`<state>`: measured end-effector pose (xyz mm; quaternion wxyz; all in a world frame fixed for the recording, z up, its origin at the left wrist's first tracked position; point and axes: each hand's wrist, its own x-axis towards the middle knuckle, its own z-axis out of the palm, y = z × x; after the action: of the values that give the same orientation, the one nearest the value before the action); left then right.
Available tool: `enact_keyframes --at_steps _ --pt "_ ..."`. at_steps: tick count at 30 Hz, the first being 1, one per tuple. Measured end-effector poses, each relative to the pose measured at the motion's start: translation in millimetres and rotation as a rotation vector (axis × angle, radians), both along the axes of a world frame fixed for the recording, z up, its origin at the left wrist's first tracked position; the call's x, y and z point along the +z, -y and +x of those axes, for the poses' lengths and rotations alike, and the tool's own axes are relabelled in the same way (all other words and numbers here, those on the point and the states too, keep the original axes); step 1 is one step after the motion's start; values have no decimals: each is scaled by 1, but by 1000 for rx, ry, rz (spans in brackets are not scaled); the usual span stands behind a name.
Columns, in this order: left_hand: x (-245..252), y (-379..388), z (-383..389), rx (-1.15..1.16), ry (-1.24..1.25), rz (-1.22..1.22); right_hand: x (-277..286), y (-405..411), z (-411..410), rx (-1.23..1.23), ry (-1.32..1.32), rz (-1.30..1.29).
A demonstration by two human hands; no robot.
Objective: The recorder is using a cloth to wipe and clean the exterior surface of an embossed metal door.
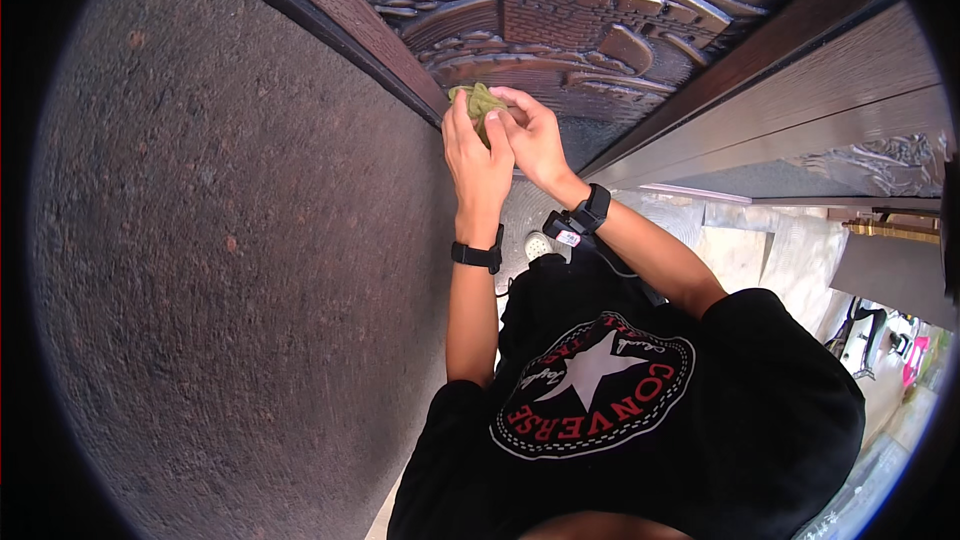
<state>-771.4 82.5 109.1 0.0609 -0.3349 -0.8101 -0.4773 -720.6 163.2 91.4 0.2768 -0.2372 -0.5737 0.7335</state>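
A crumpled olive-green cloth (480, 101) is bunched between my two hands. My left hand (474, 146) curls around its near left side, fingers pointing up along it. From the right, my right hand (534, 136) grips the same cloth, its thumb beside my left hand. Both hands are just in front of a dark brown door panel (585, 22) with a raised relief of brickwork and arches. Whether the cloth touches the panel cannot be made out. Each wrist wears a black strap; the right strap (596, 208) carries a small device with a label.
A rough dark stone-textured wall (247, 240) rises close on my left, meeting the brown door frame (360, 15). Another panelled door leaf (810, 105) angles off to the right. Below are the pale floor (731, 255) and a white shoe (537, 246). Parked scooter-like vehicles (870, 341) appear far right.
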Motion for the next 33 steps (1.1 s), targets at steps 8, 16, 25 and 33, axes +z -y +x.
enact_keyframes --at_steps 8,16,25,33 --pt "2 -4 -2 -39 44 -64 -5 3 3 -111 -84 -7" --pt "-4 -14 10 -86 139 45 -4 -4 25 -89 -2 16" --pt "-6 -41 41 -368 40 136 -10 -24 73 -230 -130 126" --pt "34 -48 74 -556 317 513 61 -66 160 -473 -110 623"
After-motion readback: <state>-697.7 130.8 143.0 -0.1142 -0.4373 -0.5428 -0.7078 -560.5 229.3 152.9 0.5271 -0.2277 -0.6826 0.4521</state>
